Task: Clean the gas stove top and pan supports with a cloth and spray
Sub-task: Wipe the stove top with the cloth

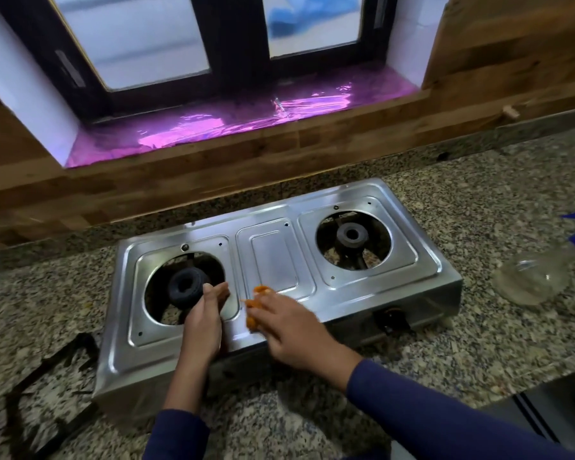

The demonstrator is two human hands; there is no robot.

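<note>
Your right hand (pixel 292 330) grips the bunched cloth (pixel 254 305) on the stove's (pixel 273 257) front centre, while your left hand (pixel 206 320), fingers straight and together, stands edge-on by the left burner (pixel 183 287), likely as a brace; supports (pixel 47 370) lie lifted off on the granite desk (pixel 478 343) at left, spray (pixel 531 277) at right, under a window (pixel 133 38).

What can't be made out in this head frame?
- Orange cloth: head view, mostly under the right hand and motion-blurred.
- Spray bottle: head view, blurred, with its nozzle cut off by the right edge.
- Pan supports: head view, blurred and cut off at the lower-left corner.
- Left burner: head view, near side hidden by the left hand.
</note>
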